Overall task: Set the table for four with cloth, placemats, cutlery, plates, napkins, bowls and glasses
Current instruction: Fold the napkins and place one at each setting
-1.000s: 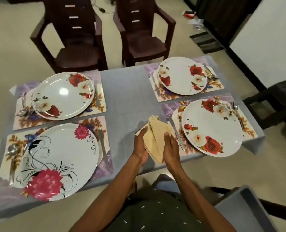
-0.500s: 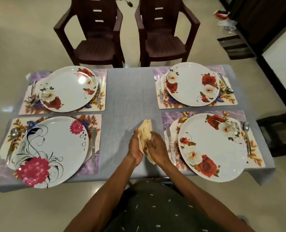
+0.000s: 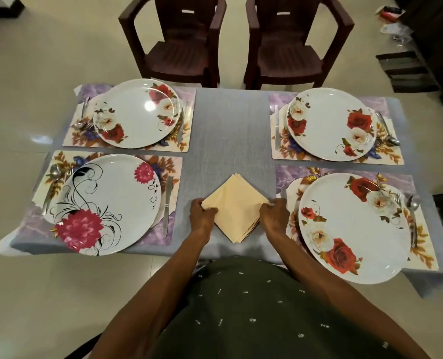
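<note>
Now the napkins [image 3: 234, 207], a cream stack turned corner-on, lie on the cloth [image 3: 230, 130] midway between the two near plates, with the left hand [image 3: 202, 215] and right hand [image 3: 274, 213] each pinching a side corner. Probably this squares the stack (layer count unclear) before one napkin goes beside each plate.

We see two bare forearms reaching out from the bottom of the view, ending in a left hand [image 3: 202, 216] and a right hand [image 3: 273, 216]. No sleeves reach the forearms, and we spot no watch, ring or band on either wrist or hand. Below them we see a dark olive-green shirt [image 3: 254, 312], its cloth scattered with small pale marks set in a loose, regular pattern.
</note>
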